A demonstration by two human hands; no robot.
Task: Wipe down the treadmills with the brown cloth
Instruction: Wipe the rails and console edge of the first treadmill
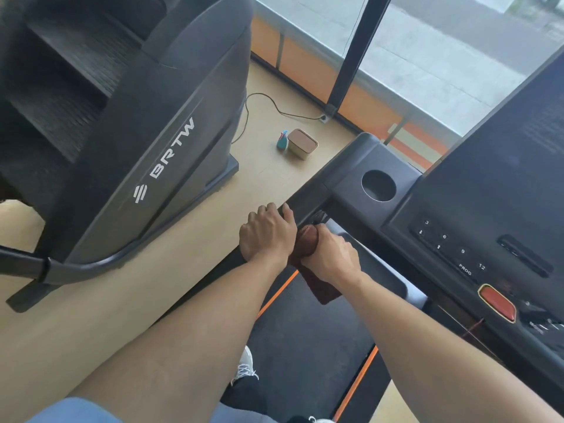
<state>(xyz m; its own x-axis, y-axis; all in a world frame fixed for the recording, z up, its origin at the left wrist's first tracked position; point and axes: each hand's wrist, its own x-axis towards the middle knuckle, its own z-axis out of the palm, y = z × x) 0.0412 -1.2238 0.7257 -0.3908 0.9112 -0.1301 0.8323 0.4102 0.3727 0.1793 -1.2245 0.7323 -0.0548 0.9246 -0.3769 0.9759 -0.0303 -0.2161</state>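
Note:
I stand on a black treadmill whose console [476,215] fills the right side, with a cup holder [378,185], number keys and a red stop button [497,303]. My left hand [267,233] wraps the left handrail [302,206] near the console. Just to its right, my right hand [331,254] grips the brown cloth [320,288], which is pressed against the rail by the left hand; a loose end hangs down below my wrist. The belt [305,346] with orange side stripes lies beneath.
A dark stair-climber machine [128,123] marked BRTW stands on the left across a strip of wooden floor [183,254]. A teal spray bottle [282,141] and a beige lidded box [302,144] sit on the floor ahead. A black cable [274,108] runs to a floor socket by the window.

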